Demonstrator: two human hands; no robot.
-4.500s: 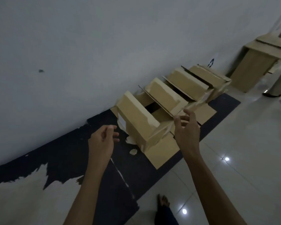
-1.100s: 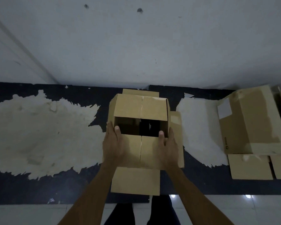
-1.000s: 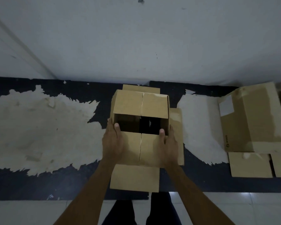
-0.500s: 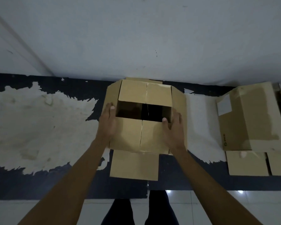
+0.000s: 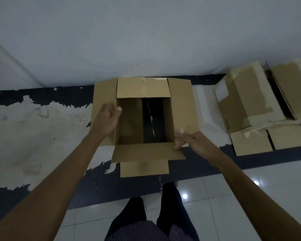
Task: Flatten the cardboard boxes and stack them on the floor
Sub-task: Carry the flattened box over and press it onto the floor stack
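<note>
— Box (image 5: 181, 105) position?
— On the floor (image 5: 215, 197), against the wall (image 5: 146, 32), over the dark strip with peeled pale patches. Top open, four flaps spread outward. Bottom open too: dark floor visible through a gap between the lower flaps.

— Left hand (image 5: 106, 119)?
— At the box's left edge, over the left flap. Fingers straight, loosely spread, gripping nothing. Blurred; contact with the cardboard not clear.

— Right hand (image 5: 195, 141)?
— At the near right corner, where the right flap meets the near flap. Fingers extended, tips on or just above the near flap. Nothing held. Also blurred.

— Other boxes (image 5: 247, 101)?
— Two more to the right, along the same wall, lying side by side with flaps out toward the tiles. Near the open box but apart from it. White label on the closer one.

— Anything else?
— Legs in dark trousers (image 5: 170, 214) at the bottom edge, standing on pale glossy tiles.
</note>
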